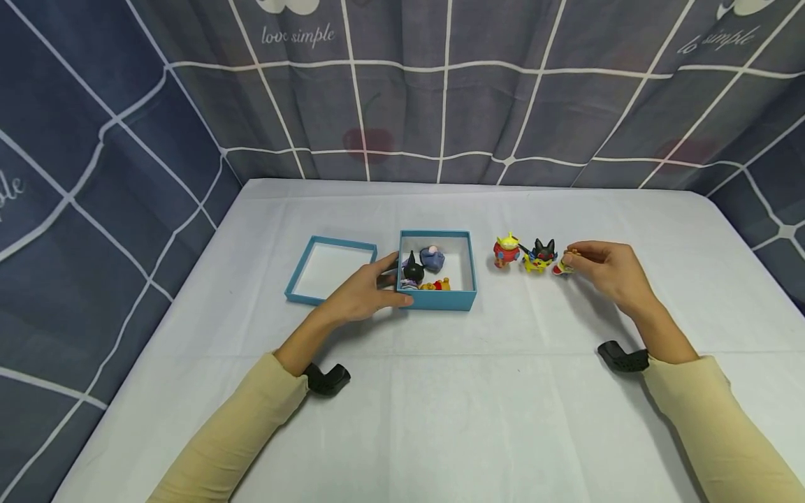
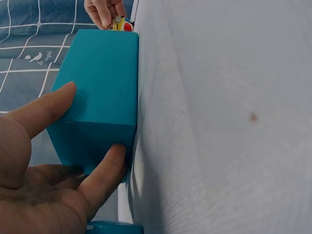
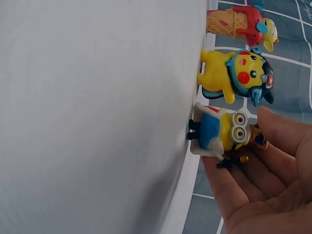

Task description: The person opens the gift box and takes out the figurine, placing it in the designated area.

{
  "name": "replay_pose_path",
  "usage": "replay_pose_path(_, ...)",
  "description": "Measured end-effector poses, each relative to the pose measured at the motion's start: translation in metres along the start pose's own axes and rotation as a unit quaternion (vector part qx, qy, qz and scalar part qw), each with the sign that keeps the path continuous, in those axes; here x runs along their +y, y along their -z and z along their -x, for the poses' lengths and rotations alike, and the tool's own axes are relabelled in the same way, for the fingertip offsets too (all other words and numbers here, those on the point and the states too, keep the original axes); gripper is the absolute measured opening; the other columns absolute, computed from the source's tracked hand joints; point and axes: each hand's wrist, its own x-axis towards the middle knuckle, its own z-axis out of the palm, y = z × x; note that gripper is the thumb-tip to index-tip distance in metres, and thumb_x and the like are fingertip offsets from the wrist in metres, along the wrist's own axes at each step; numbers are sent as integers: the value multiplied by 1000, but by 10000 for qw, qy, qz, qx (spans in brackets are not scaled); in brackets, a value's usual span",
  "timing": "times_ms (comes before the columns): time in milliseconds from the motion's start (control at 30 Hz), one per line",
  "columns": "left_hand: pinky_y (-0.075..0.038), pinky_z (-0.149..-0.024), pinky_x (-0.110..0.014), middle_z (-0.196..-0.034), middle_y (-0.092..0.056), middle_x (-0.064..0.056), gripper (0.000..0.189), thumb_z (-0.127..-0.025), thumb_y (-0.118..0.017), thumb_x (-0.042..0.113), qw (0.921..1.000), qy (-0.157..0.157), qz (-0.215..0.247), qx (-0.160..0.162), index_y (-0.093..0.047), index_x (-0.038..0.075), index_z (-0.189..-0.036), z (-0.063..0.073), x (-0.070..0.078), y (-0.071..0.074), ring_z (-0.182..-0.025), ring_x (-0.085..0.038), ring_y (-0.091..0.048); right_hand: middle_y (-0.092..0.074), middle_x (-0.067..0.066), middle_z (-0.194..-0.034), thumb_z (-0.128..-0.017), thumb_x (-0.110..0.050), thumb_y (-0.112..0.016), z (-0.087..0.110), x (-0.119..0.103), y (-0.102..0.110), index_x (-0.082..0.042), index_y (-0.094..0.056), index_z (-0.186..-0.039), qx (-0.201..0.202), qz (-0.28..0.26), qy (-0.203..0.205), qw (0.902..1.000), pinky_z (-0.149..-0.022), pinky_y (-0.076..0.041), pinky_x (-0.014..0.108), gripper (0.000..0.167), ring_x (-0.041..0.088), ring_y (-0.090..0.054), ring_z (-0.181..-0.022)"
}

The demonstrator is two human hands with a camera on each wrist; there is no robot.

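Note:
A teal box [image 1: 440, 300] stands uncovered on the table, with my left hand [image 1: 361, 293] gripping its left end. The thumb lies on the front face and a finger presses the left side in the left wrist view. Inside are a black-eared figure [image 1: 412, 271], a bluish-purple figure [image 1: 432, 259] and a small red-and-yellow figure [image 1: 438, 285]. To the right, my right hand [image 1: 606, 271] holds a minion figure [image 3: 225, 130] by its crowned head, thumb above and fingers behind. Its feet are right at the tabletop.
Beside the minion stand a Pikachu figure [image 3: 219, 78] in a dark hood and a red-and-yellow figure [image 1: 506, 250] on a waffle-cone base. The teal-rimmed box lid [image 1: 300, 269] lies inside-up left of the box. Dark gridded curtains [image 1: 402, 105] hang behind the white table [image 1: 465, 405].

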Motion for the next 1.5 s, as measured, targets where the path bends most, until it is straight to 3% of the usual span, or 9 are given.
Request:
replay_pose_path(267,-35,-109,-43,-151,-40,-18,96,-86,-78,26,10000,-4,-9,-19,-16,5,-158,0,-1,0,-139,-26,-39,-66,26,-116,-101,-21,-59,-4,-2,-2,9,-65,-121,-94,141,212,9996,-78,-39,13,37,-9,-50,-92)
replay_pose_path(833,-35,-109,-43,-150,-41,-18,96,-87,-77,25,10000,-20,38,-31,-16,4,-158,0,-1,0,-138,-26,-39,-64,27,-117,-102,-23,-56,-2,-2,-1,10,-61,-125,-298,74,135,9994,-77,-39,12,40,-11,-50,-90)
replay_pose_path(933,-36,-109,-43,-149,-42,-18,96,-87,-77,24,10000,-29,42,-32,-16,4,-158,0,0,0,-138,-26,-40,-64,26,-118,-101,-24,-59,-2,0,0,9,-60,-126,-328,93,110,9994,-79,-39,15,41,-7,-51,-93)
replay_pose_path(1100,-35,-109,-44,-149,-42,-18,96,-87,-77,25,10000,-18,30,-31,-16,5,-158,0,0,0,-138,-26,-40,-62,26,-121,-98,-25,-63,-1,-1,0,8,-58,-128,-359,59,76,9993,-81,-38,16,45,27,-59,-111)
replay_pose_path(1167,-35,-109,-44,-150,-41,-18,96,-87,-77,26,10000,-21,28,-25,-16,5,-158,0,0,0,-138,-26,-39,-62,26,-122,-98,-25,-64,-1,-2,0,8,-58,-129,-336,40,63,9994,-80,-38,14,46,32,-58,-112)
replay_pose_path(1333,-36,-109,-44,-151,-40,-18,96,-87,-77,25,9999,-53,82,-25,-16,4,-158,0,0,0,-138,-26,-39,-62,26,-121,-96,-23,-66,-1,-1,0,8,-56,-130,-292,-95,73,9995,-77,-39,12,47,-2,-54,-98)
replay_pose_path(1500,-37,-108,-43,-150,-42,-18,96,-86,-78,24,9999,-69,122,-25,-16,4,-158,0,-1,0,-138,-26,-40,-60,27,-121,-95,-21,-66,-1,-1,0,8,-54,-131,-275,-165,80,9995,-76,-39,11,48,-10,-50,-92)
